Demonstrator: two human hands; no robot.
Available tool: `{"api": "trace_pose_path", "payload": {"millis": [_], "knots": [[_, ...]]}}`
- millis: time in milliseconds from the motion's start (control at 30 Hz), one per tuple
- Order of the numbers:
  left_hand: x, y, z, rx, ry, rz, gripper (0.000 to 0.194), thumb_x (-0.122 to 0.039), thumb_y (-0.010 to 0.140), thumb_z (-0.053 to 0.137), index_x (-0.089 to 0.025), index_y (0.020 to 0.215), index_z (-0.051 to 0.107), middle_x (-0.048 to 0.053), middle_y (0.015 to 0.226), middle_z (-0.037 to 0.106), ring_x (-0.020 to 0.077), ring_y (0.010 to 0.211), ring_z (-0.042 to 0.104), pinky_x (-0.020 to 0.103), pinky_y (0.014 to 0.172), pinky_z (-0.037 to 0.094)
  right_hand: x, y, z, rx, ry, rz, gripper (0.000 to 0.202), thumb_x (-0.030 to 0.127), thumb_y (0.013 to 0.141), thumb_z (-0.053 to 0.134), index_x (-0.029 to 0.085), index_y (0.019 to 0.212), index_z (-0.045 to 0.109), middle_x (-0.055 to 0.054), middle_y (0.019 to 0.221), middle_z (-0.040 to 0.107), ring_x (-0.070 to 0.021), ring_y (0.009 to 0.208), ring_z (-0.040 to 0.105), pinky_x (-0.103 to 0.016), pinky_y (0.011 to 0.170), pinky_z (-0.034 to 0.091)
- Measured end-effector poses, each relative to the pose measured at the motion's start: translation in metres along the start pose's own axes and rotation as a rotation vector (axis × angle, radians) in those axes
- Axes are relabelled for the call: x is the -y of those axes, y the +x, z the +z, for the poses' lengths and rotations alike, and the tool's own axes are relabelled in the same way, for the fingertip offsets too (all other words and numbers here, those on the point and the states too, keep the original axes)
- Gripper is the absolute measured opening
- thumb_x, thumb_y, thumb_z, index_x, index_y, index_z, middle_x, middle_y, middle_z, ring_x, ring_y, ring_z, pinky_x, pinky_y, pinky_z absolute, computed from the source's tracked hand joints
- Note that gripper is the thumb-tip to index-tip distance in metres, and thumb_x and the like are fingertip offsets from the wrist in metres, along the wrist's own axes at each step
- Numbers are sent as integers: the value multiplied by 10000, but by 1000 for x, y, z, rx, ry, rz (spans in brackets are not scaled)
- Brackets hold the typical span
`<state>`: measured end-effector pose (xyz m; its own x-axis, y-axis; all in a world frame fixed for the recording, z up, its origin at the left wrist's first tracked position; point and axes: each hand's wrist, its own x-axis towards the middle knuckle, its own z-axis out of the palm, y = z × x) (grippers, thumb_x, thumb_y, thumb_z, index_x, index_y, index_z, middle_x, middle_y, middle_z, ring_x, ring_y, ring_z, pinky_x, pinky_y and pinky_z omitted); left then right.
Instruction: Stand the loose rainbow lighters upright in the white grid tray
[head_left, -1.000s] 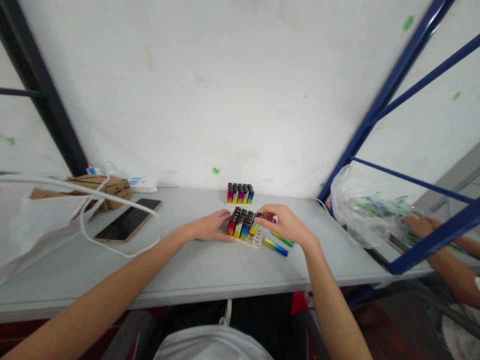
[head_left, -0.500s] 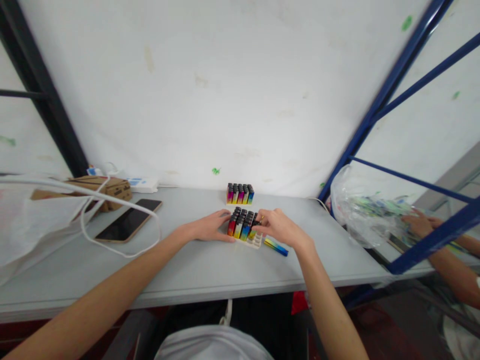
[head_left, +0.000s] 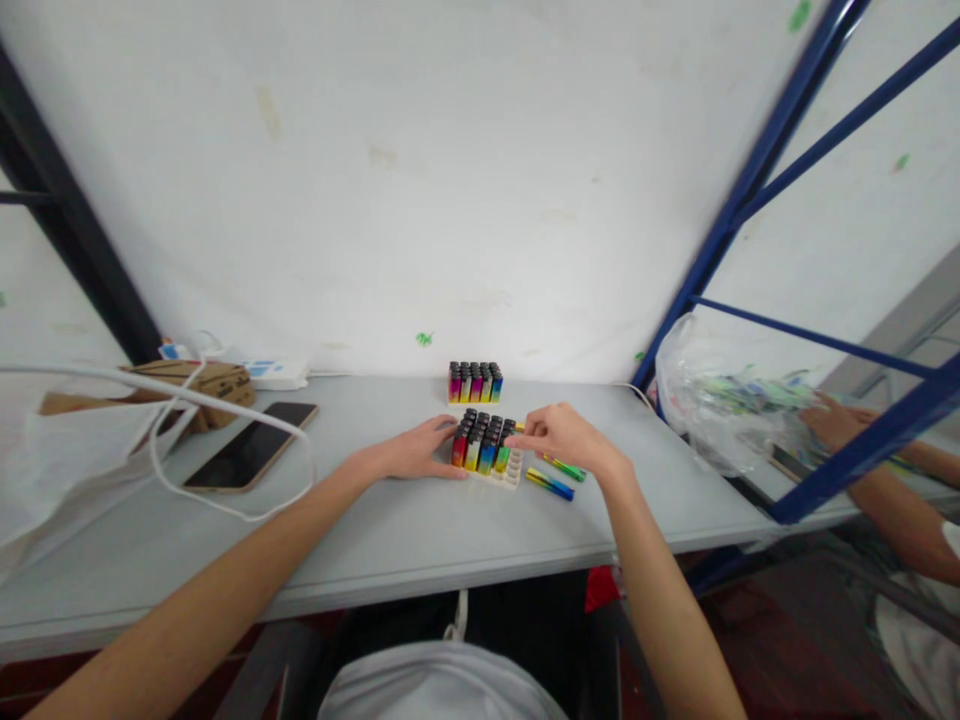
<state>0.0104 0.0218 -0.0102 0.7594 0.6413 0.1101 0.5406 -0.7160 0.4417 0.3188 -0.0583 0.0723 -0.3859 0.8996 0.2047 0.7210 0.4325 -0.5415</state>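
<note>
A white tray (head_left: 513, 478) with round holes holds rows of upright lighters (head_left: 480, 440) with black tops and bright coloured bodies. My left hand (head_left: 414, 450) is curved around the tray's left end, thumb at the front and fingers behind. At the right of the rows, my right hand (head_left: 562, 437) has its bent fingers at the top of a green and yellow lighter (head_left: 502, 458); the exact contact is partly hidden. Two loose lighters lie right of the tray: a blue and yellow lighter (head_left: 550, 484) and a green and yellow one (head_left: 566, 468).
Behind stands a second filled lighter tray (head_left: 474, 402), near the wall. Left are a phone (head_left: 253, 447), a white cable (head_left: 247, 410) and a cardboard box (head_left: 214, 388). Right are a plastic bag (head_left: 697, 400), a blue metal frame (head_left: 847, 475) and another person's arms (head_left: 885, 490).
My right hand has shifted slightly away from the tray. A green and yellow lighter now shows in the right of the rows, and a loose green one has come into view. My left hand stays put.
</note>
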Motion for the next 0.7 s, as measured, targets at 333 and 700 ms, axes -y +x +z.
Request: {"api": "trace_pose_path", "payload": {"millis": [333, 700], "knots": [[1, 1, 0, -9, -14, 11, 959, -831, 889, 721, -155, 1551, 569, 193, 1669, 502, 414, 1529, 497, 463, 1311, 370, -94, 16, 5, -281, -205, 15, 242, 257, 951, 757, 176, 1172, 814, -159, 1202, 815, -298, 1120, 757, -441, 1046, 555], [1, 0, 0, 2, -19, -10, 958, -805, 895, 740, -160, 1578, 554, 185, 1684, 492, 404, 1551, 487, 450, 1315, 372, -101, 20, 12, -209, 11, 61, 179, 344, 975, 742, 189, 1065, 745, -53, 899, 786, -212, 816, 705, -332, 812, 531]]}}
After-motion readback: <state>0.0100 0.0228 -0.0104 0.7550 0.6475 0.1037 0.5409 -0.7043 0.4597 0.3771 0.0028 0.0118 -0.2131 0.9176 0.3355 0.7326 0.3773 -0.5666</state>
